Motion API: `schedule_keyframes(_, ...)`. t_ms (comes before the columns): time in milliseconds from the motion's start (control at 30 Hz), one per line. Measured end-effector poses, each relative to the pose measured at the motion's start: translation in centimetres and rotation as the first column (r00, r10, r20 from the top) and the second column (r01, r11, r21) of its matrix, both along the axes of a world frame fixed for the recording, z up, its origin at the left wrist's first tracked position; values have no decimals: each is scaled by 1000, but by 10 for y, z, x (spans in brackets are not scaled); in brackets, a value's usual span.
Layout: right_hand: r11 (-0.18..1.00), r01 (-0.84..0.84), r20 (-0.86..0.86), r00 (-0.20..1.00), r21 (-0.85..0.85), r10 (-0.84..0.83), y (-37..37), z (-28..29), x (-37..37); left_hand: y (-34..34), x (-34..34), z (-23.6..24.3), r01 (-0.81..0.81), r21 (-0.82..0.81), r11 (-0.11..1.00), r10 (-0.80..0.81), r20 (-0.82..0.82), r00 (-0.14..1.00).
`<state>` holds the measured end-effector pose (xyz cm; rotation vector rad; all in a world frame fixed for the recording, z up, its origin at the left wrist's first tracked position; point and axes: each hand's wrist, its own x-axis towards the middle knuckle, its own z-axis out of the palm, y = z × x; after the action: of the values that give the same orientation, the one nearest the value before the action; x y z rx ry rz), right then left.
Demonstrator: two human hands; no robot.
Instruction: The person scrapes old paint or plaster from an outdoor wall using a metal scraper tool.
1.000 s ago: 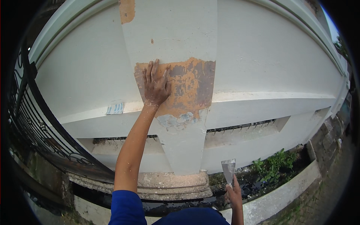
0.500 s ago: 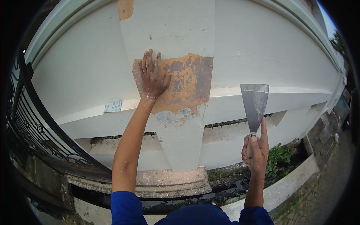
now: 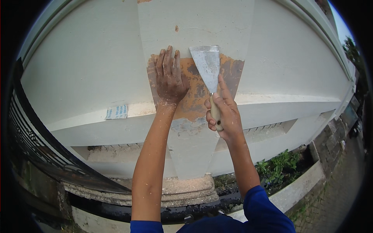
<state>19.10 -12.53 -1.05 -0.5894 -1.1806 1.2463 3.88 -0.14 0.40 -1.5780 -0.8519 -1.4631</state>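
My left hand [image 3: 171,83]: slightly spread, touching the peeled patch [image 3: 198,91]
My right hand [image 3: 227,114]: gripping a putty knife [image 3: 207,66]
Drain [image 3: 229,199]: leafy plants [image 3: 278,169]

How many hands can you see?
2. The left hand is spread against the peeled patch on the wall. The right hand is gripping the scraper, just to the right of it. No others show.

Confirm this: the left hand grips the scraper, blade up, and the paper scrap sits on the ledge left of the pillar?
Wrong hand: in the head view, the right hand grips the scraper, blade up; the left hand holds no tool. The paper scrap does sit on the ledge left of the pillar.
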Motion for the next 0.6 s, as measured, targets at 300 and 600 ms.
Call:
schedule_keyframes(300, 997, 40, -26, 999, -64, -42, -7, -17, -4, -2, 3, -2, 13, 2, 1000, -13, -29, 999)
schedule_keyframes(600, 999, 16, -41, 999, -42, -18, -3, -31, -2, -3, 3, -1, -28, -3, 1000, 28, -29, 999)
